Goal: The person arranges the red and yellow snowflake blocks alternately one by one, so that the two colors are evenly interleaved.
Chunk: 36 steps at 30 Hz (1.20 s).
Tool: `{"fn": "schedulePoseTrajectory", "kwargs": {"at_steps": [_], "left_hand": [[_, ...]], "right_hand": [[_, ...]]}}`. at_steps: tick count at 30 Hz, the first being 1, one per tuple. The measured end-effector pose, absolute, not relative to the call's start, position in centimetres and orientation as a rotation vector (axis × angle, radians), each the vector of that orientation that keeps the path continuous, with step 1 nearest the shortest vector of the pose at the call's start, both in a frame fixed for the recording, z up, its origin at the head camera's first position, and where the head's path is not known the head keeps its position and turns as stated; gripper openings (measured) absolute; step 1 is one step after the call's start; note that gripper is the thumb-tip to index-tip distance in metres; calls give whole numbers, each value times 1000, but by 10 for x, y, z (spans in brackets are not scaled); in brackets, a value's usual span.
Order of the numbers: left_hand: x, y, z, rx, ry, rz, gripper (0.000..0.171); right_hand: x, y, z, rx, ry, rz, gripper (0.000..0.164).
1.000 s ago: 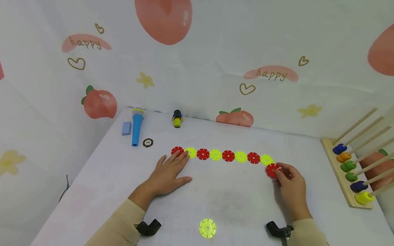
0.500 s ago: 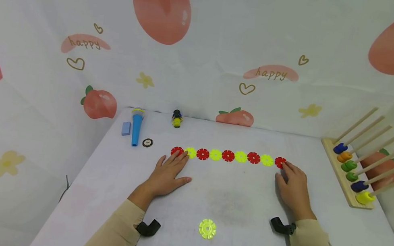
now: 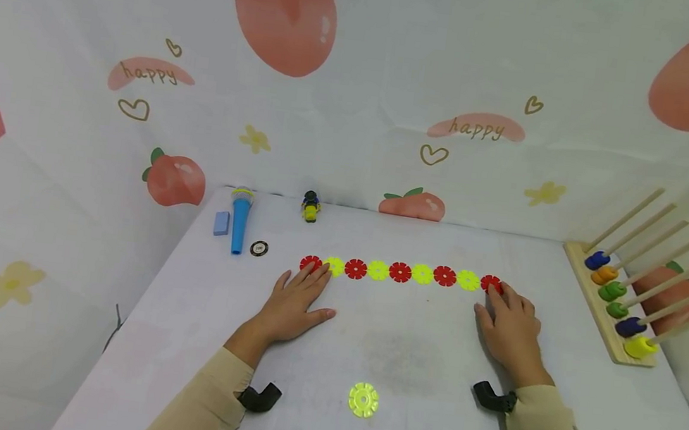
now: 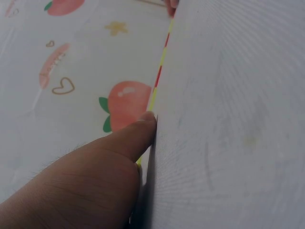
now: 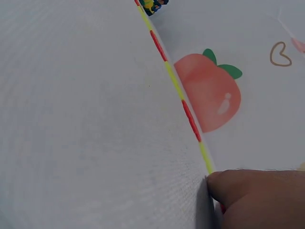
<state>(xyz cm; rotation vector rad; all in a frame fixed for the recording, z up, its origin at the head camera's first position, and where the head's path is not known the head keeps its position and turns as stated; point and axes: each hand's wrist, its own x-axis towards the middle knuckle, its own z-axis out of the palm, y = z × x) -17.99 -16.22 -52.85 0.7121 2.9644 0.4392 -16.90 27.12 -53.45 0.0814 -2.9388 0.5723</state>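
A straight row of flat, notched plastic discs, red and yellow by turns, crosses the table. My left hand (image 3: 292, 308) lies flat with spread fingers, its fingertips over the leftmost red disc (image 3: 310, 263) and the yellow disc (image 3: 334, 265) beside it. At the other end, my right hand (image 3: 511, 330) rests its fingertips on the last red disc (image 3: 490, 283), partly covering it. Between the hands, a red disc (image 3: 400, 272) marks the row's middle. Nearer the body lies a single yellow disc (image 3: 364, 400). In the right wrist view the row shows edge-on, with a yellow disc (image 5: 206, 157) by my thumb.
Left of the row are a blue toy microphone (image 3: 240, 224), a light blue block (image 3: 221, 224) and a black round chip (image 3: 259, 248). A small toy figure (image 3: 310, 207) stands at the back. A wooden peg rack (image 3: 595, 307) with coloured beads stands along the right edge.
My right hand has brought the red disc up and right to the row's right end and let go of its pinch; its fingertips now rest on it. The left hand stays put.
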Motion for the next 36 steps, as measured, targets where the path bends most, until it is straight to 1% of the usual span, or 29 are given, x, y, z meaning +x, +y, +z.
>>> {"fn": "schedulePoseTrajectory", "kwargs": {"at_steps": [12, 15, 18, 20, 24, 27, 29, 32, 36], "left_hand": [[-180, -163, -530, 714, 2970, 437, 83], [-179, -163, -529, 711, 2963, 448, 82], [-179, -163, -529, 708, 2957, 447, 83], [-179, -163, -529, 707, 2958, 444, 83], [-179, -162, -529, 709, 2959, 426, 84], [-180, -162, -528, 706, 2956, 416, 84], [-180, -162, -528, 702, 2953, 418, 84], [-180, -162, -526, 694, 2947, 427, 84], [-180, -162, -525, 687, 2940, 422, 84]], "right_hand": [[-169, 269, -534, 90, -2989, 610, 72], [-166, 266, -534, 89, -2866, 772, 70], [-158, 258, -531, 127, -2707, 1072, 64], [-150, 250, -527, 204, -2617, 1345, 60], [-131, 227, -520, 479, -2498, 1894, 56], [-117, 205, -514, 719, -2435, 2227, 59], [-109, 188, -511, 863, -2448, 2348, 62], [-97, 165, -508, 1058, -2618, 2284, 66], [-85, 143, -510, 1291, -2906, 1682, 60]]}}
